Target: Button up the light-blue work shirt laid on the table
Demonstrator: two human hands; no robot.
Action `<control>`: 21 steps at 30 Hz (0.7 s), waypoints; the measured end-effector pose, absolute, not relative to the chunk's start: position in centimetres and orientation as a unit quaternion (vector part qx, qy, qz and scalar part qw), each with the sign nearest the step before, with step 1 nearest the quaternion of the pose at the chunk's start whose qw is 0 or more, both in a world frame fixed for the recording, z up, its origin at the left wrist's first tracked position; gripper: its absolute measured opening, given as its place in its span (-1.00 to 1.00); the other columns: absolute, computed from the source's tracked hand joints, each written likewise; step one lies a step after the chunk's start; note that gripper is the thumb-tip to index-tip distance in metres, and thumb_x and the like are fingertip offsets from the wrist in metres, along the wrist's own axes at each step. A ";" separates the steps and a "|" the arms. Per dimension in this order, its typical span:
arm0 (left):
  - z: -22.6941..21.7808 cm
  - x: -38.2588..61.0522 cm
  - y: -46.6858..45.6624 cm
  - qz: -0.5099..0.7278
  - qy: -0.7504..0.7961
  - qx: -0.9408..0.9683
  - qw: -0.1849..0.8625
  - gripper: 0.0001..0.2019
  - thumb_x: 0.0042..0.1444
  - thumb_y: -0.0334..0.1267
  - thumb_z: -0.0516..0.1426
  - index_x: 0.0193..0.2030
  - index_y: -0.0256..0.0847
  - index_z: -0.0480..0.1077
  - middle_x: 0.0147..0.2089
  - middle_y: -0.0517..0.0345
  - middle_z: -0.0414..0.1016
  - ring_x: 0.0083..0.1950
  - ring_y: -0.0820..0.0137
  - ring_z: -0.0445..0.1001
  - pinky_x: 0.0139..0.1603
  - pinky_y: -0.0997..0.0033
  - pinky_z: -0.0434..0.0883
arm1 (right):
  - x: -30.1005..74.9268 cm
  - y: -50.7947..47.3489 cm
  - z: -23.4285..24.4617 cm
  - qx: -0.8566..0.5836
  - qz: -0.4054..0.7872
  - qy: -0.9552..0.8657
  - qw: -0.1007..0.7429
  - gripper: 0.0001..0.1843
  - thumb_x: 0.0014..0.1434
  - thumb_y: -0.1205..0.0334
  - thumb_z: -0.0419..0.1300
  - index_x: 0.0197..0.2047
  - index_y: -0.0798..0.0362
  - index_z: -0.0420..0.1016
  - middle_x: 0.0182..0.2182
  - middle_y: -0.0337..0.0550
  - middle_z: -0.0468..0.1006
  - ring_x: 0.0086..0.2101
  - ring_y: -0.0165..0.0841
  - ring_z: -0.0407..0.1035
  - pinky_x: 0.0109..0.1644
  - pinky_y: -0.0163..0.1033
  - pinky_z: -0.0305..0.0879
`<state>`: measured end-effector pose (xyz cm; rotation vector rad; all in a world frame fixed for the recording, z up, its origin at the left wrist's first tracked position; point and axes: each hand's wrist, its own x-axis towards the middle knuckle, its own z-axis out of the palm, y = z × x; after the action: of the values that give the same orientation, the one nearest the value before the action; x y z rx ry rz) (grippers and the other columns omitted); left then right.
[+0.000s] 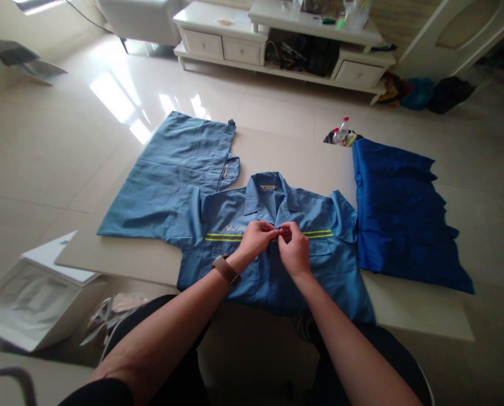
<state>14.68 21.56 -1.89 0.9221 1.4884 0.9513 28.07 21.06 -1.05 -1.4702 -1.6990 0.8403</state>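
A light blue work shirt (235,217) lies face up on a pale board (116,254), its collar (268,194) pointing away from me. A yellow-green reflective stripe (222,237) crosses its chest. My left hand (254,239) and my right hand (294,251) pinch the shirt's front opening at stripe height, and my fingers hide any button there. A brown strap watch (226,269) sits on my left wrist. Beyond the shirt's left side lies a flat light blue garment (167,180) with a pocket. A folded dark blue garment (404,214) lies to the right.
A bottle with a red cap (340,135) and small items stand on the board's far edge. A white box (35,299) and crumpled packaging (108,316) sit at lower left. A white cabinet (277,48) stands across the shiny tiled floor, with bags (429,93) beside it.
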 end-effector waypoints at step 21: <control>-1.8 15.4 22.0 0.476 0.600 0.297 0.570 -0.89 -0.02 -0.47 0.30 -0.32 -0.31 0.50 -0.43 0.17 0.55 -0.38 0.47 0.49 -0.31 0.51 0.38 | 28.0 23.1 -2.4 -0.578 0.489 -0.466 0.458 -0.66 -0.05 0.12 0.33 -0.22 -0.03 0.35 -0.42 -0.26 0.54 -0.36 -0.30 0.48 -0.17 -0.15 0.45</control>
<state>15.38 21.98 -1.84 0.6981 1.4089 1.1177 28.04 23.12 -2.44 -1.4249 -1.1476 1.2036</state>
